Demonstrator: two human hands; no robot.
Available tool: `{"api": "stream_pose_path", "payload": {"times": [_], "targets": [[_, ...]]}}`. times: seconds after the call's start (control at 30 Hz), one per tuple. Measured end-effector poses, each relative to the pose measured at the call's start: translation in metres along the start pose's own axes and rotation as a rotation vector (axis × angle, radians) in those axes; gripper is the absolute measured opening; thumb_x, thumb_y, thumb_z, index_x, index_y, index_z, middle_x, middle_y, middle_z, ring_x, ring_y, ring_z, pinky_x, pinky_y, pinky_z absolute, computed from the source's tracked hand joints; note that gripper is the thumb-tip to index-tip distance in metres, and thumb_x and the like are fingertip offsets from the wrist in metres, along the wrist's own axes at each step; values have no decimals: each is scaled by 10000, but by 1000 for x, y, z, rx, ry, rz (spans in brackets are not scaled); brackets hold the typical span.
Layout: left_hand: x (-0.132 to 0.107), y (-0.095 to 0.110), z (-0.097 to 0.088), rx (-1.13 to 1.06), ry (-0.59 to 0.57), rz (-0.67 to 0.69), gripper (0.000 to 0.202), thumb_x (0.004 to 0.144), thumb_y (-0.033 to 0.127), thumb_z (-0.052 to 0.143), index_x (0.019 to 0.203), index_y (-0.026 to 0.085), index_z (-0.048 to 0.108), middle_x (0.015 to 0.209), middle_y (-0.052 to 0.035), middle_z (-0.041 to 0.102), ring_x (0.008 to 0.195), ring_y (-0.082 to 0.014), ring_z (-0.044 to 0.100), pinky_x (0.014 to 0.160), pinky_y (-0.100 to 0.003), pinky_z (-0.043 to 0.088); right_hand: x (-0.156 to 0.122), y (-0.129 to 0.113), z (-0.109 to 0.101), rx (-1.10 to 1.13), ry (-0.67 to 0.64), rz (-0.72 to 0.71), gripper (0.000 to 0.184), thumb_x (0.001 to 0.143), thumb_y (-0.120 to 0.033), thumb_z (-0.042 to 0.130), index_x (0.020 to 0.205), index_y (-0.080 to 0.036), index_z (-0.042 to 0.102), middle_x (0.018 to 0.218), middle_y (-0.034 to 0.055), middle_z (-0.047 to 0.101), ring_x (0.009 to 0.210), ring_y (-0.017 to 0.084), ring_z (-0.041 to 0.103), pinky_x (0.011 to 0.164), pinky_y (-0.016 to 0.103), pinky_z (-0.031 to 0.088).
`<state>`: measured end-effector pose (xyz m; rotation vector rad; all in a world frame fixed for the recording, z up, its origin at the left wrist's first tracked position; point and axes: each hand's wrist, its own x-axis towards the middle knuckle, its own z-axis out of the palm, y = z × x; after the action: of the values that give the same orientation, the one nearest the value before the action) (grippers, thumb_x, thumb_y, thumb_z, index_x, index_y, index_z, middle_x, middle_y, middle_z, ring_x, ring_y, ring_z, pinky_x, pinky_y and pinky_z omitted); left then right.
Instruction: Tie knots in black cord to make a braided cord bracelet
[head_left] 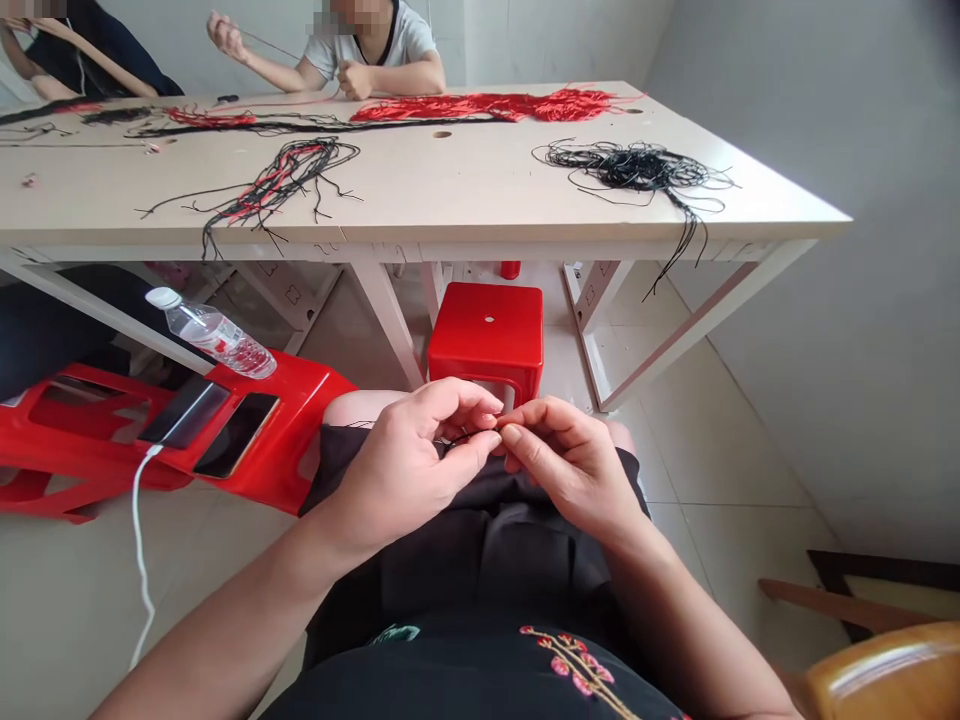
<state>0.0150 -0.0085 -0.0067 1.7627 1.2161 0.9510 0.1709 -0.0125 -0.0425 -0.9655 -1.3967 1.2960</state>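
Note:
Above my lap, my left hand and my right hand meet with their fingertips close together. A thin black cord runs between the thumb and curled fingers of my left hand. Thumb and forefinger of my right hand are pinched at the cord's end beside the left thumb. The exact spot where the fingertips meet is partly hidden by the fingers. On the table in front lie a black and red cord bundle at the left and a tangled black cord bundle at the right, its ends hanging over the edge.
Across the pale table sit two people, one holding a strand up; red cords lie near them. A red stool stands beneath. At my left, another red stool bears a water bottle, a phone and a cabled device.

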Motion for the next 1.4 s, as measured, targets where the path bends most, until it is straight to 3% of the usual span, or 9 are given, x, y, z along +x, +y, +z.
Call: {"api": "stream_pose_path", "payload": {"times": [0.17,0.37,0.57,0.63,0.77,0.9,1.07,1.23,1.4], "targets": [[1,0,1,226,27,177,206,753,96,550,937,184,579,834,-3,622,739,-94,608,694,-196,521,-1,2,-2,6,-29,1,132,854,-289,541,787,-177,551,654,-9,589,528,71,510,474,184,419],[6,-3,10,479,97,376,263,684,40,511,888,205,533,706,30,573,591,-74,539,536,-163,453,0,8,0,-119,-29,-137,96,880,-263,493,836,-197,547,787,13,598,685,107,544,617,222,465],[5,-4,16,411,132,425,269,639,16,506,828,207,490,646,50,493,553,-66,487,514,-163,427,-5,10,4,-115,44,-139,122,889,-277,477,820,-196,536,730,13,568,634,111,516,577,229,442],[5,0,15,275,128,357,260,647,21,515,825,206,479,647,51,482,549,-62,477,504,-161,422,-7,11,6,-83,78,-152,140,889,-288,482,800,-193,532,706,5,548,606,101,492,554,223,427],[8,7,11,-128,26,43,235,703,71,537,892,201,485,691,39,501,601,-68,509,531,-162,453,-5,9,6,25,123,-148,93,875,-276,512,842,-197,550,670,-19,530,539,76,461,491,202,403],[10,9,7,-322,-13,-126,196,735,118,582,902,181,503,711,31,543,637,-65,541,589,-167,485,-2,3,4,118,134,-158,96,821,-221,576,916,-208,581,725,-7,593,565,85,531,489,200,439],[7,7,4,-397,-49,-188,236,729,128,630,924,178,508,749,26,579,675,-73,579,630,-186,506,-3,3,2,39,156,-137,74,831,-220,549,772,-186,577,644,-5,590,574,98,557,526,212,462],[7,7,2,-378,-46,-248,243,738,158,641,936,184,502,717,41,555,645,-63,558,607,-174,493,-3,7,0,-4,154,-153,77,839,-220,545,778,-181,571,654,-8,588,581,93,548,535,209,460],[7,4,6,-340,-37,-160,237,738,127,630,936,185,513,781,26,559,723,-68,570,685,-181,502,-4,8,0,-5,159,-203,43,842,-203,560,840,-201,603,721,-3,624,617,93,569,562,202,479]]}}
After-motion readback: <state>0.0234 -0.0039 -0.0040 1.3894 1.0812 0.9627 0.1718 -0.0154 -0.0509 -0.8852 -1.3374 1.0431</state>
